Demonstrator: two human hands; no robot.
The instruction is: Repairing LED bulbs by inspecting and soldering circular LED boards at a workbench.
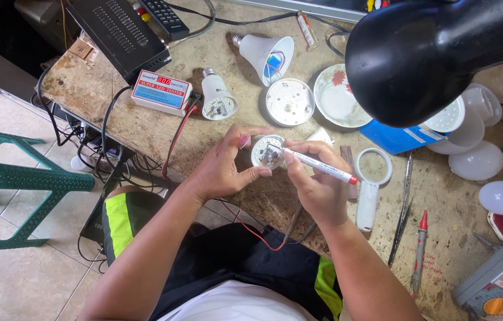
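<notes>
Centrally, the left hand (224, 169) pinches a small round white LED bulb board (267, 152) between thumb and fingers; the right hand (318, 187), closed around a white pen-shaped probe with red cap (321, 166), touches its tip at three o'clock of the board, above the worn wooden table (114, 113).

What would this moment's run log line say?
left hand: holds LED board | right hand: holds pen, tip on board | tester: behind

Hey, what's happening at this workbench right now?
A person sits at a worn wooden bench. The left hand holds a small round LED board, and the right hand touches a white pen-like probe to it. Opened bulb housings, a red-display tester box and a magnifying glass lie around.
</notes>
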